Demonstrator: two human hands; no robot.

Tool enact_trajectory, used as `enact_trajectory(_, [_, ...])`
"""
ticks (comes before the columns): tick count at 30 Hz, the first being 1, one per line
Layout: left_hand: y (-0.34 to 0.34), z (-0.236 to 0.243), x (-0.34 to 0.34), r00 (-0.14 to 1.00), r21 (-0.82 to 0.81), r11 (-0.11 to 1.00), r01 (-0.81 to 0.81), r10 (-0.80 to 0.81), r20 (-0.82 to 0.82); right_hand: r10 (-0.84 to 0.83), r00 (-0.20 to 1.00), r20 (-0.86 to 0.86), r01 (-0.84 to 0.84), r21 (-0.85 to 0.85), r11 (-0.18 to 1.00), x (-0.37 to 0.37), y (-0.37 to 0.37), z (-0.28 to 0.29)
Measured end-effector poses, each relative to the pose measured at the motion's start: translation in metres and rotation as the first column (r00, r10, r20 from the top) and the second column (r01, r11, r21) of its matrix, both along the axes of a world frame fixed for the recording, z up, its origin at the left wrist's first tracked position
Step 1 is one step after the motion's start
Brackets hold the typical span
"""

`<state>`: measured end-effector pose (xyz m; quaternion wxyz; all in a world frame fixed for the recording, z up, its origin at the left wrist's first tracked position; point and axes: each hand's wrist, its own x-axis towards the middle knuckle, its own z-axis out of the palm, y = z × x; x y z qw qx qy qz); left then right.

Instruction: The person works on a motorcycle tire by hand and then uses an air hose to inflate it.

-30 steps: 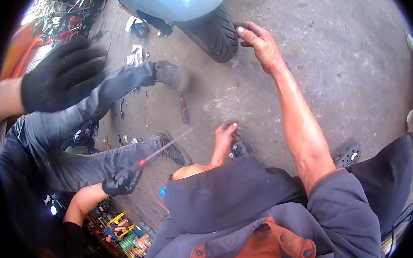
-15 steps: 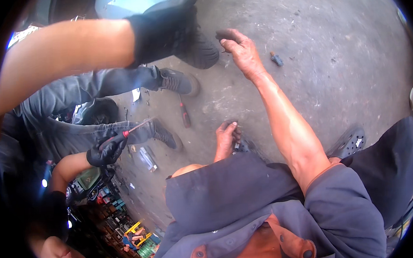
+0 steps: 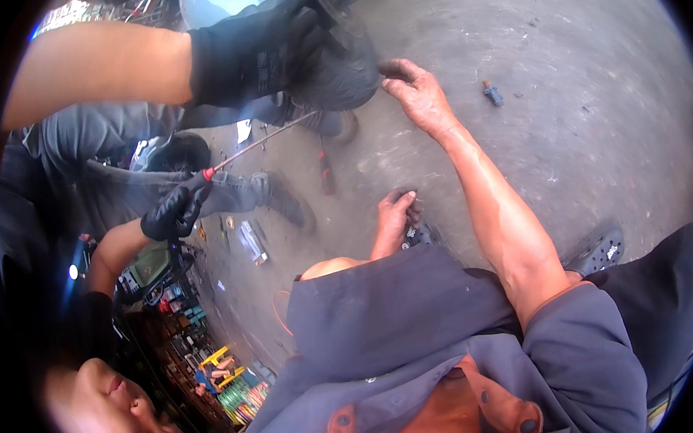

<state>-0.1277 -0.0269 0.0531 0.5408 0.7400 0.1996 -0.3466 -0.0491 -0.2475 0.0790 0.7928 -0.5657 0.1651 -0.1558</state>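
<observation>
My right hand (image 3: 419, 99) reaches forward with fingers stretched out, thumb slightly apart. Its fingertips are at the edge of a dark rounded part (image 3: 338, 80) whose kind I cannot make out; whether they touch it is unclear. A co-worker's black-gloved hand (image 3: 256, 53) is at that part from the left. Another gloved hand (image 3: 175, 214) grips a long screwdriver (image 3: 253, 145) with a red and black handle, its tip up by the part's lower side. My left hand (image 3: 396, 212) hangs by my knee above my shoe, fingers curled in with the thumb against them; anything inside is hidden.
A second screwdriver (image 3: 326, 173) lies on the grey floor near the co-worker's shoe (image 3: 338, 124). A small dark blue piece with a brownish end (image 3: 493, 93) lies right of my right hand. Left stand tool shelves (image 3: 176, 323) and a yellow frame (image 3: 215, 363).
The co-worker's screwdriver has swung up and right, its tip now by the dark part. My right hand sits slightly lower and further right in the picture, its fingers straighter. The view has shifted a little.
</observation>
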Motion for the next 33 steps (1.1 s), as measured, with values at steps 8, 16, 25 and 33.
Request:
enact_trajectory(8, [0.004,0.001,0.001,0.999,-0.031,0.999,-0.04,0.041,0.031,0.13,0.991,0.035,-0.126,-0.1,0.987,0.009,0.008,0.012])
enact_trajectory(16, [0.011,-0.002,0.005,0.995,-0.063,0.998,-0.024,0.03,0.091,0.183,0.979,0.087,-0.162,-0.208,0.965,0.019,0.017,0.029])
enact_trajectory(25, [0.002,0.03,0.043,0.947,-0.075,0.997,0.01,0.015,0.32,0.189,0.965,0.181,-0.128,-0.304,0.944,0.02,0.017,0.048])
enact_trajectory(33, [-0.003,0.041,0.052,0.929,-0.091,0.995,0.034,0.002,0.371,0.171,0.961,0.218,-0.102,-0.298,0.949,0.02,0.018,0.057])
